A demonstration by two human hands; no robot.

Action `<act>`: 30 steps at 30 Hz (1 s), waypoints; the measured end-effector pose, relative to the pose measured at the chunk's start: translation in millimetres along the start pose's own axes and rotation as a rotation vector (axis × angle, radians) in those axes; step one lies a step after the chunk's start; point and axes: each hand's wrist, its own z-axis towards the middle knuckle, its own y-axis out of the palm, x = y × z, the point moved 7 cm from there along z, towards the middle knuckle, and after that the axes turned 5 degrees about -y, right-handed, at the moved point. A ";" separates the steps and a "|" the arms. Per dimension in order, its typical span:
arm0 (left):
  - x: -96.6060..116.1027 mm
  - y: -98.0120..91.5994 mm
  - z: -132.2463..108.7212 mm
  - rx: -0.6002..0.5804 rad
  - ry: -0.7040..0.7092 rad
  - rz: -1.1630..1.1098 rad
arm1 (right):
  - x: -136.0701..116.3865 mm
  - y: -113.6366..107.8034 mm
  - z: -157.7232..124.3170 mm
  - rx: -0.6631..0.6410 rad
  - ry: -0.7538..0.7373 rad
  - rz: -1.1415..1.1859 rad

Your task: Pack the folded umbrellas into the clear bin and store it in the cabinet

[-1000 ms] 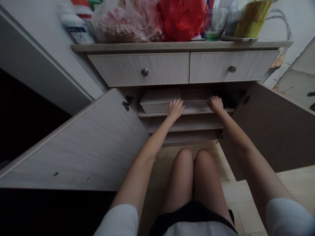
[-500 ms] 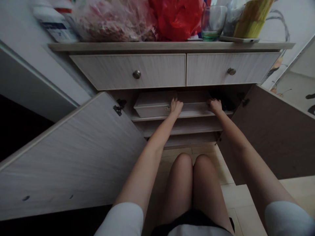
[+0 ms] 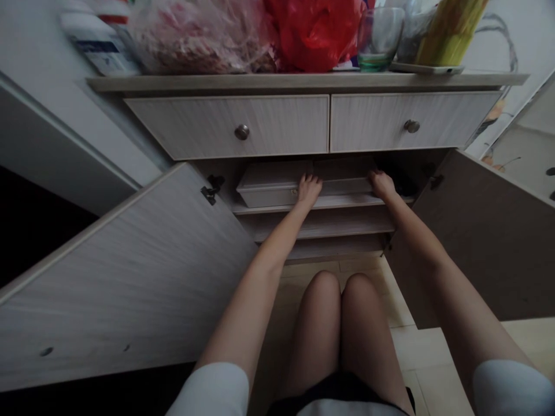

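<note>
We see first a wide cabinet (image 3: pixel 303 82) of pale grey wood-grain board. Its two tall flat doors, the left door (image 3: pixel 143 283) and the right door (image 3: pixel 481 248), stand wide open, so the opening is done. Above them, two grey drawers with round metal knobs (image 3: pixel 217 124) are shut.

Inside, on the upper shelf (image 3: pixel 269 209), we find a pale, rectangular, lidded box (image 3: pixel 269 197) at the left, and just beside it a second pale rectangular box (image 3: pixel 342 187) of similar form, between our two hands. This second box is inside the cabinet; its front seems to us slightly raised above the shelf, but we cannot be sure.

Our left hand (image 3: pixel 309 188) bends its fingers over the front left corner of the second box, and our right hand (image 3: pixel 383 185) curls at its front right corner. In both, the grip looks nearly closed on the box; the thumbs are hidden, so the firmness we cannot tell. We judge that the hold is taken, while moving the box is only beginning or left to do.
</note>
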 end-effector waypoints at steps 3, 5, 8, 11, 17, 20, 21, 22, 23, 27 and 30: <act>-2.7 -1.3 -1.5 0.007 -0.003 -0.007 | 4.8 -10.6 -7.5 0.051 0.000 0.004; -3.1 -6.8 -3.8 0.047 0.002 -0.050 | 8.6 -19.0 -18.4 0.090 0.005 0.016; 2.7 -17.3 -12.1 0.089 0.066 -0.132 | 13.4 -32.3 -44.5 0.157 0.006 0.027; 11.7 -28.3 -31.5 0.098 0.128 -0.198 | 15.2 -43.5 -80.8 0.222 0.005 0.041; 20.1 -61.0 -121.2 0.218 0.184 -0.297 | -4.3 -52.1 -173.5 0.318 -0.081 0.143; 21.3 -72.2 -182.2 0.257 0.237 -0.343 | -26.6 -50.7 -223.2 0.319 -0.142 0.208; 21.5 -74.7 -202.6 0.273 0.250 -0.363 | -34.8 -49.8 -238.9 0.315 -0.157 0.224; 21.9 -76.2 -222.3 0.288 0.260 -0.381 | -43.2 -48.5 -253.6 0.307 -0.170 0.239; 22.4 -76.8 -241.0 0.302 0.262 -0.394 | -51.6 -46.8 -267.4 0.298 -0.183 0.251; 25.7 -73.0 -303.4 0.346 0.228 -0.415 | -82.2 -37.0 -310.4 0.267 -0.224 0.270; 29.2 -68.6 -337.4 0.373 0.193 -0.413 | -98.1 -30.4 -331.8 0.272 -0.235 0.266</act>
